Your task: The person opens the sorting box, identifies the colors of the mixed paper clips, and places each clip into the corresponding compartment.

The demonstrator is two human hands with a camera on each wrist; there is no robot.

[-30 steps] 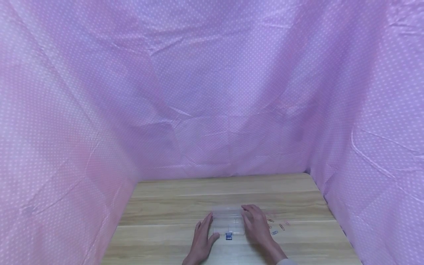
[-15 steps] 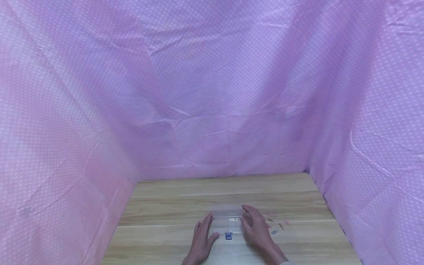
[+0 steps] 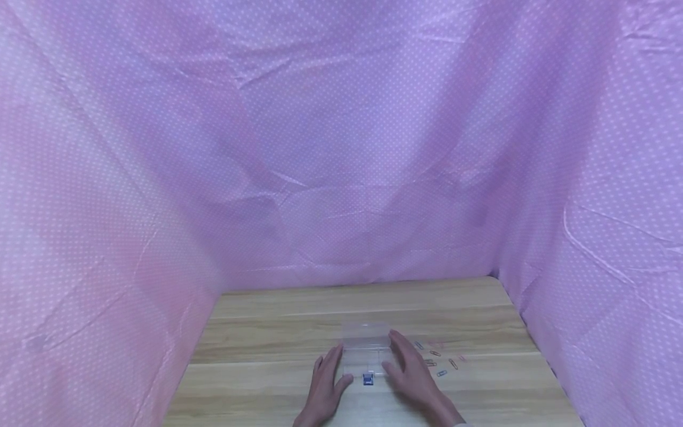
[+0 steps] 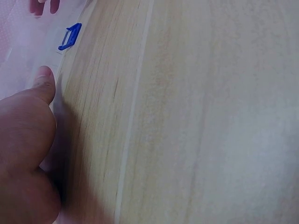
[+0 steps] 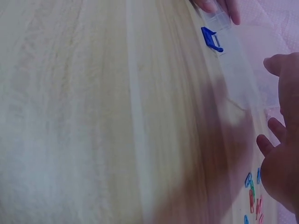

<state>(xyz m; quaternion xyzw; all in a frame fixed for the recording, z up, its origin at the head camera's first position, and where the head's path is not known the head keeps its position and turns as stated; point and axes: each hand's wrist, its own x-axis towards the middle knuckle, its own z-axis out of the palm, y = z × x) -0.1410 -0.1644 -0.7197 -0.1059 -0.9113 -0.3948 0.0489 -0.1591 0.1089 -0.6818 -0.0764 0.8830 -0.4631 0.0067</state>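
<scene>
A small clear plastic box [image 3: 368,356] with a blue latch [image 3: 368,379] lies on the wooden table [image 3: 267,332], near its front edge. My left hand [image 3: 335,365] lies flat against the box's left side, fingers straight and thumb [image 4: 44,84] touching the clear wall. My right hand [image 3: 400,359] rests along the box's right side with its fingers extended and its thumb near the front wall. The latch [image 5: 212,39] shows in the right wrist view, and the clear lid looks slightly raised at the back. Several coloured paper clips [image 3: 440,359] lie just right of my right hand.
Purple dotted cloth [image 3: 341,148] hangs as walls at the back and on both sides of the table. Bare wood stretches behind the box and to its left. The paper clips [image 5: 252,196] lie loose on the wood by my right palm.
My right hand has slid a little toward me and to the left, uncovering one more clip. The box's clear top edge now shows farther back. The left hand has stayed put.
</scene>
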